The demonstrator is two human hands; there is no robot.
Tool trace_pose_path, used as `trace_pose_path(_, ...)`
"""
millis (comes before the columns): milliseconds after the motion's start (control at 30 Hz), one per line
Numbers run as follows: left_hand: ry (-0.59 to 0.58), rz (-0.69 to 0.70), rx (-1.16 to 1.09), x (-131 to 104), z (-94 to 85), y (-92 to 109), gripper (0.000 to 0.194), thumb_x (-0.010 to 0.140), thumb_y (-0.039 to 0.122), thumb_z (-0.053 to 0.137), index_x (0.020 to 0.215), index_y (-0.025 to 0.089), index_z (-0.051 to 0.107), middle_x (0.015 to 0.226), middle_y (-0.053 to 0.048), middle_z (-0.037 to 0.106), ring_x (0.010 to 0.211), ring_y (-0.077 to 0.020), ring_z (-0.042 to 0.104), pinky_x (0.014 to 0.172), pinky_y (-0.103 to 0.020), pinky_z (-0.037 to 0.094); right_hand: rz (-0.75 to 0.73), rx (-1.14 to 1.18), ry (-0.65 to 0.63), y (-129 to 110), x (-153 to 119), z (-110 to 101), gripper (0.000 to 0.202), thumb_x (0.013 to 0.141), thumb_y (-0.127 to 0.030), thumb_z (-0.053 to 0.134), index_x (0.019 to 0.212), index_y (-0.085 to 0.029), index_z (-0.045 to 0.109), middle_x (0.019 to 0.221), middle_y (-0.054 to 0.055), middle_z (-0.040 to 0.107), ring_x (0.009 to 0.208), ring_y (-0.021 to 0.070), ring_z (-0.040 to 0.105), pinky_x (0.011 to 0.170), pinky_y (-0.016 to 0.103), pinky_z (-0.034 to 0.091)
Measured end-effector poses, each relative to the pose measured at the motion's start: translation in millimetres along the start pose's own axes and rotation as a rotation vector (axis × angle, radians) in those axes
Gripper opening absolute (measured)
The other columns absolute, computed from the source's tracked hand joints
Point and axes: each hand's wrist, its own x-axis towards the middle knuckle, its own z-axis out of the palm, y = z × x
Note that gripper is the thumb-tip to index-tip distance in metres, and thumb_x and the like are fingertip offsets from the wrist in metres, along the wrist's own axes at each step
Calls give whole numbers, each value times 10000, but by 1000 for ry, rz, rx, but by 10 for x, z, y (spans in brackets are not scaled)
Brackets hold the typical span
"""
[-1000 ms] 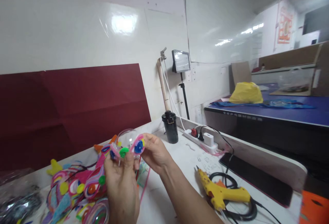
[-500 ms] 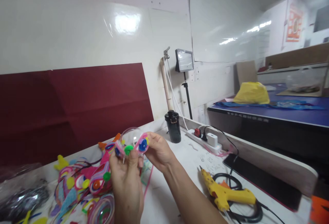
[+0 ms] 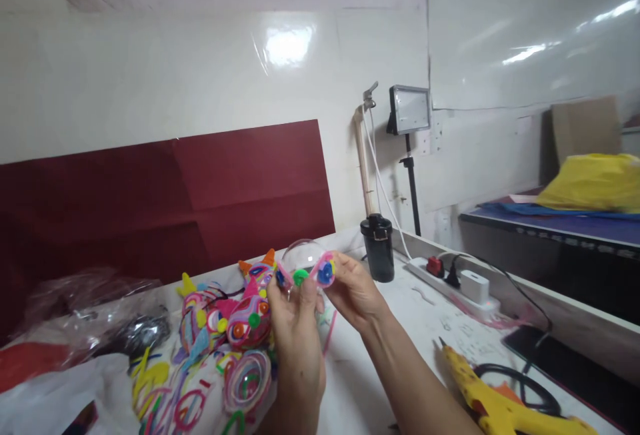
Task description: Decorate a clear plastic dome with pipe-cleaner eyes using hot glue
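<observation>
A clear plastic dome (image 3: 303, 255) with pink fuzzy trim, a green button at its middle and blue round pieces at both sides is held up over the white table. My left hand (image 3: 299, 315) is closed on its left side, the thumb pressed just below the green button. At the right side, my right hand (image 3: 353, 288) pinches the pink edge beside the blue and yellow piece (image 3: 326, 272). Left of my hands lies a pile of colourful fuzzy craft pieces (image 3: 249, 320), with a round pink-rimmed clear one (image 3: 247, 380) near the front.
A yellow glue gun (image 3: 480, 395) with a black cable lies at the front right. Behind it are a power strip (image 3: 450, 288), a black phone-like slab (image 3: 575, 368) and a black lidded cup (image 3: 379, 252). Crumpled clear plastic (image 3: 95, 315) sits at the far left.
The view has turned left, so everything appears further right and more of the left side shows. Both hands keep their hold on the dome piece.
</observation>
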Motion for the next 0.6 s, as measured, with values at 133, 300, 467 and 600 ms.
trace_pose_path(133, 22, -11, -3, 4, 21, 5, 372, 745, 376, 796, 985, 218, 560, 725, 58, 524, 563, -56, 446, 553, -187, 402, 0, -13, -8, 48, 16, -46, 201, 721, -330, 810, 730, -163, 699, 623, 10, 635, 504, 132, 533, 379, 232, 361)
trace_pose_path(300, 30, -26, -18, 10, 5, -8, 345, 742, 357, 800, 946, 213, 561, 746, 50, 509, 571, -64, 439, 551, -199, 397, 6, -24, 3, 86, 32, -89, 192, 734, -328, 798, 773, -163, 709, 650, 16, 647, 508, 138, 546, 376, 236, 377)
trace_pose_path(467, 35, -40, -28, 29, -16, -66, 331, 751, 349, 794, 973, 232, 578, 747, 43, 518, 573, -84, 445, 548, -223, 393, 43, -41, 6, 42, 26, -84, 216, 682, -323, 840, 733, -164, 703, 650, 13, 640, 558, 136, 551, 439, 237, 420)
trace_pose_path(600, 22, -45, -66, 56, -35, -110, 341, 734, 341, 810, 970, 248, 583, 727, 42, 543, 552, -88, 461, 547, -239, 396, 50, -42, 19, 42, 25, -98, 192, 697, -308, 833, 743, -172, 705, 648, 13, 635, 587, 136, 544, 479, 244, 422)
